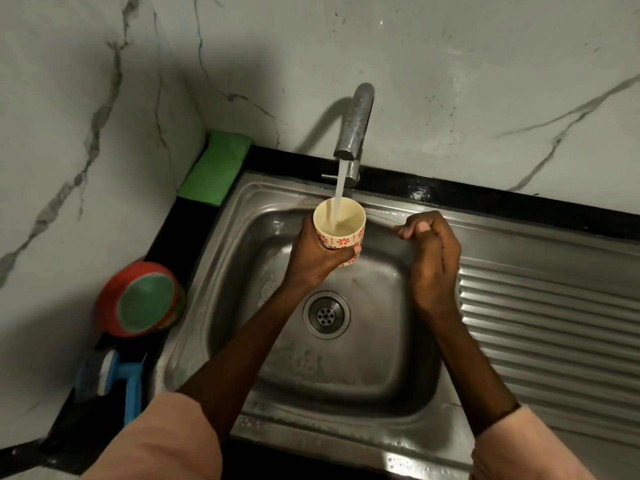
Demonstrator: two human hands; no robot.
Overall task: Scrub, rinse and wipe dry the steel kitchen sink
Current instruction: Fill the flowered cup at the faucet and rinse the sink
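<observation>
- The sink (346, 382) is lying set into the black counter (194, 223), directly under and ahead of both hands; its basin is sitting on the left and its ribbed drainboard (554, 327) is running off to the right, so the long axis is going left to right across the view.
- The left hand (311, 258) is wrapping around a patterned cup (341, 230), holding it upright over the back of the basin, straight under the tap (356, 123).
- Water (339, 188) is running from the tap into the cup, which is looking partly filled.
- The right hand (429, 251) is holding nothing; its fingers are curling loosely and resting at the basin's back right rim, just beside the cup.
- The drain (326, 315) is sitting below and between the two forearms, nearer the person than the cup.
- Judging from this, the rinse step is in hand: the cup is likely being filled to pour over the steel.
- The left hand is nearer the basin's left wall and back; the drainboard is lying on the right hand's side, well apart from the cup.
- A green cloth (214, 164), a round tub (145, 299) and a blue brush (121, 379) are lying on the counter left of the sink, nearer the left hand.
</observation>
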